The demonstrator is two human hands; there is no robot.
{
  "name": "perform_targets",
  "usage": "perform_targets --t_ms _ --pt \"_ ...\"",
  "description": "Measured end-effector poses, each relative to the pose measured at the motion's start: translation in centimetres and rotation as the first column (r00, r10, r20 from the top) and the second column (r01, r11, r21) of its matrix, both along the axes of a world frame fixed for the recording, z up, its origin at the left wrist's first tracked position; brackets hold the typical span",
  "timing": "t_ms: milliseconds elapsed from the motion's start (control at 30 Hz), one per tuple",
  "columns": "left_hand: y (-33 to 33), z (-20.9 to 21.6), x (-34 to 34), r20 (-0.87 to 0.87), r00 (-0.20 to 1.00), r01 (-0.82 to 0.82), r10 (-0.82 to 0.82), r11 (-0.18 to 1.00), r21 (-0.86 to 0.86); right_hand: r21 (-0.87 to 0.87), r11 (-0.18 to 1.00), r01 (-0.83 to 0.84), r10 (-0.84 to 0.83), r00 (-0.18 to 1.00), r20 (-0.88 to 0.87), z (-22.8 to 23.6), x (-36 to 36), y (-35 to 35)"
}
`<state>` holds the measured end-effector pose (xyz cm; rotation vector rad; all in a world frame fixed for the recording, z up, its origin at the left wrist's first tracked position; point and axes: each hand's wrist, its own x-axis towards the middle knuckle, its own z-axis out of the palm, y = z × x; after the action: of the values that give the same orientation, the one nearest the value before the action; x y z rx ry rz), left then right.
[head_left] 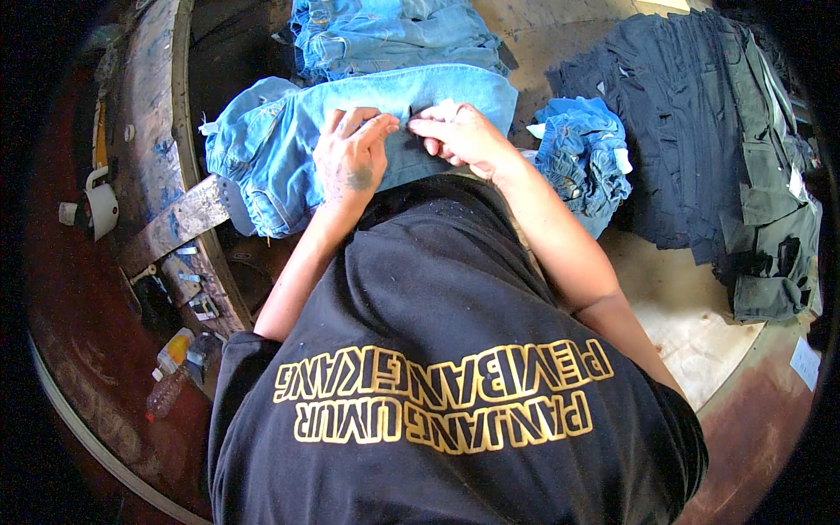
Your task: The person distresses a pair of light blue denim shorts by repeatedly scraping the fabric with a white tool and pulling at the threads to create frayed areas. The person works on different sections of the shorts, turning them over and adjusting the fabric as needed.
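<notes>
A light-blue denim garment (289, 131) lies spread in front of me, its gathered elastic part bunched at the left. Over its middle, my left hand (354, 153) is closed, thumb and fingers pinched together. My right hand (464, 136) faces it with a similar pinch, fingertips a short gap away. A small dark thing shows at the right fingertips; its kind is too small to make out. Whether either pinch holds cloth or thread, I cannot tell.
Folded blue denim (394, 39) is stacked beyond the garment. A crumpled denim piece (582, 153) sits to the right, beside a large pile of dark garments (674, 131). At the left run a worn wooden beam (166, 114) and, lower, some plastic bottles (171, 389).
</notes>
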<state>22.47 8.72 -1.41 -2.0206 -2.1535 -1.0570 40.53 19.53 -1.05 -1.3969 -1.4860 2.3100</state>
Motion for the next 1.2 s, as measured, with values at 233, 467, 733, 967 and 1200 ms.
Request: perform_targets --t_ms 233,467,733,967,1200 --pt "-0.4 -0.4 -0.3 0.043 0.998 -0.04 0.042 0.998 -0.045 0.073 0.984 0.165 -0.164 0.986 -0.024 -0.5 0.6 -1.7" --pt "-0.5 -0.4 -0.5 0.064 0.997 -0.028 0.032 0.997 -0.076 0.064 0.998 0.029 -0.024 0.998 -0.065 -1.5 0.2 -0.7" --pt "-0.4 -0.5 -1.3 0.079 0.996 -0.029 0.038 0.993 -0.117 0.076 0.983 0.168 -0.163 0.985 -0.062 -1.7 0.1 -1.4" --pt "-0.5 -0.8 -0.9 0.098 0.995 0.008 0.006 0.99 -0.139 0.084 0.989 0.12 -0.119 0.993 -0.015 -1.7 0.5 -1.0" --pt "-0.1 -0.9 -0.8 0.104 0.995 0.009 0.006 0.99 -0.141 0.005 0.98 0.197 -0.196 0.978 -0.066 -2.1 1.4 -1.2"
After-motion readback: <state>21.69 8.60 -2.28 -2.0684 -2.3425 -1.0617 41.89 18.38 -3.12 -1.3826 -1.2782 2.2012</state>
